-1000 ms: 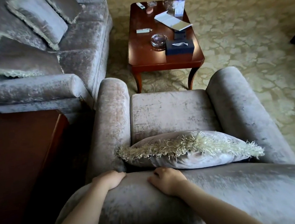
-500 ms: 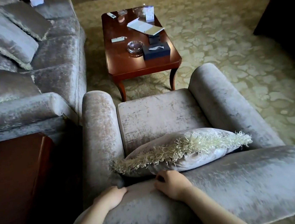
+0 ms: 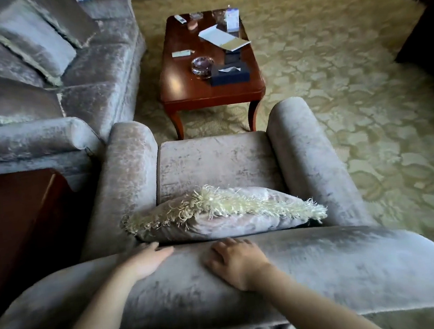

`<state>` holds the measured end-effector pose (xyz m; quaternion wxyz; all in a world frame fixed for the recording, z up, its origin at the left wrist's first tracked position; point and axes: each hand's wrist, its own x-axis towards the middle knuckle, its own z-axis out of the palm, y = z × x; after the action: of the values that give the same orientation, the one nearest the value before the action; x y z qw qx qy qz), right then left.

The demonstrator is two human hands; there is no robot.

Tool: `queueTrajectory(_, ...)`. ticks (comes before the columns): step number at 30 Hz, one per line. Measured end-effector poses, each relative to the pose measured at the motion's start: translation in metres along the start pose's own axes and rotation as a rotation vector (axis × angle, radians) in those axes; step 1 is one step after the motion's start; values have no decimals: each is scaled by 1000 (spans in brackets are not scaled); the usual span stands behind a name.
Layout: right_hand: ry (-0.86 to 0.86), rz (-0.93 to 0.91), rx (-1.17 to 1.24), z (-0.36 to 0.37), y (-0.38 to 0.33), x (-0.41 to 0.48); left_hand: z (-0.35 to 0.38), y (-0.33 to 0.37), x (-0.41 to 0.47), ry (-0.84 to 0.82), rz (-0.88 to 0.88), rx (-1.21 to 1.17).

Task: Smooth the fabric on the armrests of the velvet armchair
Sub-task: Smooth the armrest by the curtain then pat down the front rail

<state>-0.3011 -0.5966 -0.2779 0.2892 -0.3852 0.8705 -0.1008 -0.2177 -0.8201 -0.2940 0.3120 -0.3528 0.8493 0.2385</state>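
I stand behind a grey velvet armchair and look down over its backrest top [image 3: 332, 265]. Both hands lie flat on that top edge. My left hand [image 3: 147, 261] rests near the left end, fingers pointing right, holding nothing. My right hand [image 3: 236, 261] rests palm down near the middle, fingers spread a little. The left armrest [image 3: 130, 180] and the right armrest [image 3: 310, 158] run away from me on either side of the seat [image 3: 215, 161]. A fringed velvet cushion [image 3: 216, 216] leans against the backrest, just beyond my fingertips.
A matching velvet sofa [image 3: 91, 84] with cushions stands at the left. Ahead is a dark wooden coffee table [image 3: 187, 91] carrying a glass ashtray, a tissue box and papers. A dark wooden side table [image 3: 13, 230] sits left of the armchair. Patterned carpet [image 3: 352, 93] covers the floor.
Both hands have opened from curled to flat on the backrest top, and the right hand has slid slightly back. The view has shifted, bringing the armchair more to the centre.
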Motion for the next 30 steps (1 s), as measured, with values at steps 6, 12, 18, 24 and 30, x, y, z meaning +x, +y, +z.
queueTrajectory(6, -32, 435, -23, -39, 112, -30, 65, 128, -41, 51, 157, 231)
queueTrajectory(12, -115, 528, -85, -42, 134, -35, 73, 145, -45, -5, 196, 263)
queueTrajectory(18, -169, 557, -36, -43, 130, -27, 64, 143, -40, -46, 195, 257)
queueTrajectory(24, -234, 515, -51, -34, 134, -24, 74, 139, -38, -71, 125, 249)
queueTrajectory(30, -310, 454, -65, -37, 144, -13, 75, 153, -21, 11, 3, 300)
